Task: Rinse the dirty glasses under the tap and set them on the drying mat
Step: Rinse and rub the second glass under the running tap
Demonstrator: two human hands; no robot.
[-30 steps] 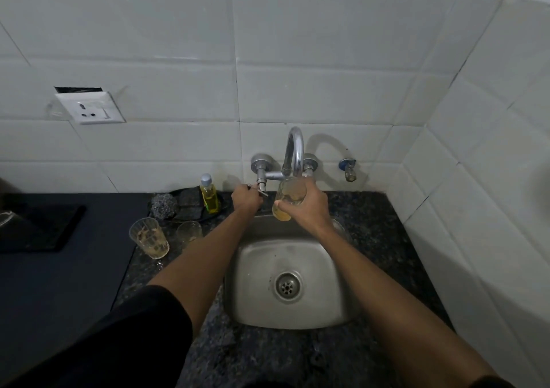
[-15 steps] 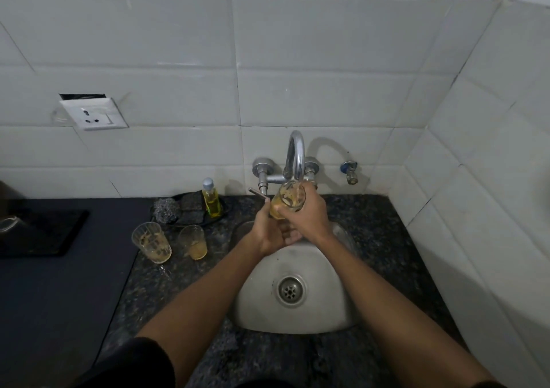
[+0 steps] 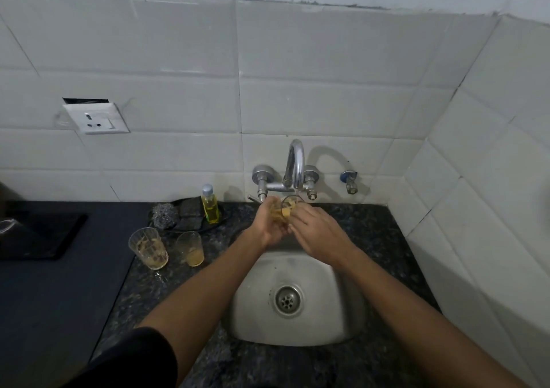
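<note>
Glass under the tap

While both hands close on it, I see the glass (image 3: 286,212) under the tap (image 3: 295,164), above the sink (image 3: 300,322): left hand (image 3: 269,224) wraps it, right hand (image 3: 320,231) cups its side. Two dirty glasses (image 3: 148,247) stand at nine o'clock.

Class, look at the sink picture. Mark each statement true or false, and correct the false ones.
1. Both hands are on one glass under the tap spout. True: the left hand and right hand hold the glass below the tap.
2. Three dirty glasses wait on the counter. False: two do, a larger glass and a smaller glass.
3. The waiting glasses stand to the left of the sink. True: both are left of the sink.
4. The yellow soap bottle lies on its side. False: the soap bottle stands upright.
5. A plate lies in the sink. False: only the drain shows there.
</note>
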